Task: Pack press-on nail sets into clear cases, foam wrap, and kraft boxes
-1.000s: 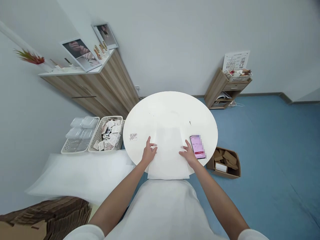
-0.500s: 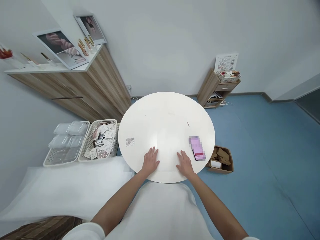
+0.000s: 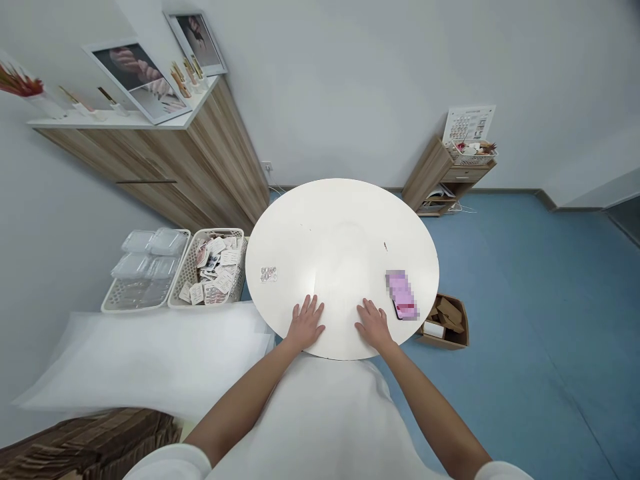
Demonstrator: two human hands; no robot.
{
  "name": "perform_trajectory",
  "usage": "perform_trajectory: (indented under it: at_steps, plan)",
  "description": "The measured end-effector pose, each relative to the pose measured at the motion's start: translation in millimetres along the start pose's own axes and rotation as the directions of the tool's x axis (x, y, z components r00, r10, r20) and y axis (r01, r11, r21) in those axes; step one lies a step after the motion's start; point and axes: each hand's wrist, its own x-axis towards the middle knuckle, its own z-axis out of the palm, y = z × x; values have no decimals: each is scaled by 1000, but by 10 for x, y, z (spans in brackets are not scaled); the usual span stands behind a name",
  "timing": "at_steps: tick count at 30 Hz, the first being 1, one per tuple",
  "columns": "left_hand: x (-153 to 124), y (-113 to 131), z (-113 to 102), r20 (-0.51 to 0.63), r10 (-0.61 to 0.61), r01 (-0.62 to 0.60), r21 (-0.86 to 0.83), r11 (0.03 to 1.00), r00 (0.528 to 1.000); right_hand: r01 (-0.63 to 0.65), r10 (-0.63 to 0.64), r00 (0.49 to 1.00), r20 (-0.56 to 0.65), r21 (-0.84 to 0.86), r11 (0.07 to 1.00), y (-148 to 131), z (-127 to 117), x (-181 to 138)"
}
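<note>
My left hand (image 3: pixel 304 324) lies flat near the front edge of a white oval table (image 3: pixel 345 213), fingers spread and holding nothing. To its right, my right hand (image 3: pixel 374 325) also rests palm down on the tabletop, open, with its fingers apart. A phone (image 3: pixel 403 295) with a blurred pink-purple screen lies just right of my right hand, not touching it. Farther left on the table is a small clear sheet (image 3: pixel 269 274) with rows of shiny pieces. A tiny dark object or mark (image 3: pixel 385 246) sits on the right side.
Left of the table stand a white basket of cards (image 3: pixel 215 267) and another of clear plastic boxes (image 3: pixel 145 267). White sheets (image 3: pixel 150 353) lie below them. A wooden cabinet (image 3: pixel 220 153) is behind. On the right are a cardboard box (image 3: pixel 450 320) and a small shelf unit (image 3: pixel 435 173).
The whole view has shifted slightly, so the table and furniture appear farther right. Both hands stay resting on the table, with no object moved.
</note>
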Motion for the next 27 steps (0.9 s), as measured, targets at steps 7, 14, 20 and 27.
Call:
perform_trajectory:
  at_steps: [7, 14, 20, 27]
  plan:
    - [5, 66, 8, 69, -18, 23, -74, 997, 997, 13, -13, 999, -32, 7, 1000, 37, 58, -4]
    - [-47, 65, -9, 78, -39, 48, -111, 993, 996, 53, -52, 998, -44, 13, 999, 50, 33, -24]
    - [-179, -242, 2, -34, -209, 195, -246, 950, 977, 231, -212, 971, -110, 201, 952, -168, -103, 175]
    - [-15, -1175, -212, -119, -634, 422, -650, 632, 764, 26, -103, 992, 66, 711, 703, -1128, -177, 857]
